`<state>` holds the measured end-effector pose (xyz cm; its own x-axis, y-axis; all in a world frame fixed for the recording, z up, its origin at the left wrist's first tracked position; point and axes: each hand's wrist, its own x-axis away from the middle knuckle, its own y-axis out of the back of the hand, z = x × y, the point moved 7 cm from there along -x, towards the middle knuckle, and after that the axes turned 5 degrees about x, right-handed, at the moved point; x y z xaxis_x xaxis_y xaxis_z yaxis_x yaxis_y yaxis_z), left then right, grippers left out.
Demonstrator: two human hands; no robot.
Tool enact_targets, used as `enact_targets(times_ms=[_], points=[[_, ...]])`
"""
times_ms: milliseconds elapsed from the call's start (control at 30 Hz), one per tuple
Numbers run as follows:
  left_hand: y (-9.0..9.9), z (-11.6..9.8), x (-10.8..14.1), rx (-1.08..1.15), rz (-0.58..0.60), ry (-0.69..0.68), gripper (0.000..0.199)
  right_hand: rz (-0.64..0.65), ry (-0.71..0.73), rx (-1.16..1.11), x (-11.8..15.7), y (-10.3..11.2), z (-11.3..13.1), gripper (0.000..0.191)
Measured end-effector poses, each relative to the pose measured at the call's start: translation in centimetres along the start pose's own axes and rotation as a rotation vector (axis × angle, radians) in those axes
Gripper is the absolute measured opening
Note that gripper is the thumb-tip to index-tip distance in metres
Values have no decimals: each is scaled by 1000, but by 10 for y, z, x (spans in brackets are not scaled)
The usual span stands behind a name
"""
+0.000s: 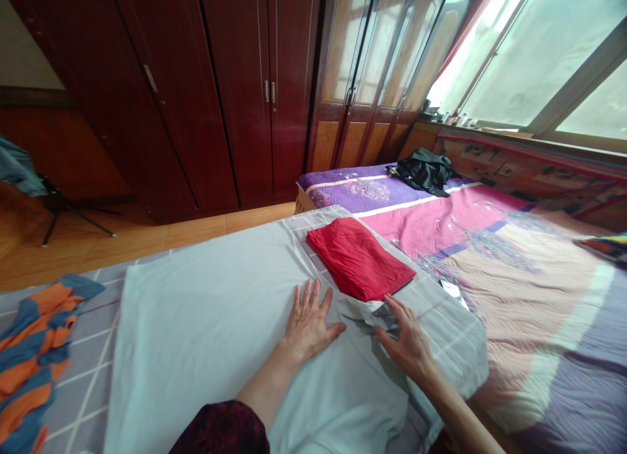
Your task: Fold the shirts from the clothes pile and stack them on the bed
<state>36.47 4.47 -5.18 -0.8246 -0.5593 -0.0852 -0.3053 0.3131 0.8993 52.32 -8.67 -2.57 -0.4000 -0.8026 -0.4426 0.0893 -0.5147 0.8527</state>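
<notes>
A large pale grey-green garment, perhaps a shirt, lies spread over a surface covered in checked grey cloth. My left hand rests flat on it, fingers spread. Close to the garment's right edge, my right hand is held with thumb and fingers apart; its fingertips are near a rumpled part of the cloth, and nothing shows between them. Just beyond both hands sits a folded red cloth, its near corner close to my right fingertips. The lower part of the garment is wrinkled and partly hidden by my forearms.
An orange and blue striped garment lies at the left on the checked cloth. To the right is a bed with a colourful quilt, bearing a black garment. Dark red wardrobes stand behind; a tripod is on the floor.
</notes>
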Motion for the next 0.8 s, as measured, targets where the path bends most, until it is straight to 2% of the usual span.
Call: enact_targets(times_ms=[100,367,500,600,700,800], points=[[-1,-4,-3,-2,20,-29,80,105,41,43,4,-11,-1,61],[0,-4,-3,-8,23,-25,78,66,-11,89,-10,-22,-20,22],[1,-7,4,14,98,-19,77,47,-24,59,-10,-27,-27,26],[6,-14,31,66,222,-47,75,16,-46,18,-12,-24,-30,34],[26,-24,81,144,343,-95,71,12,-88,-27,-15,-18,-30,40],[57,-23,139,216,401,-47,67,140,-190,-15,-18,-19,-37,41]])
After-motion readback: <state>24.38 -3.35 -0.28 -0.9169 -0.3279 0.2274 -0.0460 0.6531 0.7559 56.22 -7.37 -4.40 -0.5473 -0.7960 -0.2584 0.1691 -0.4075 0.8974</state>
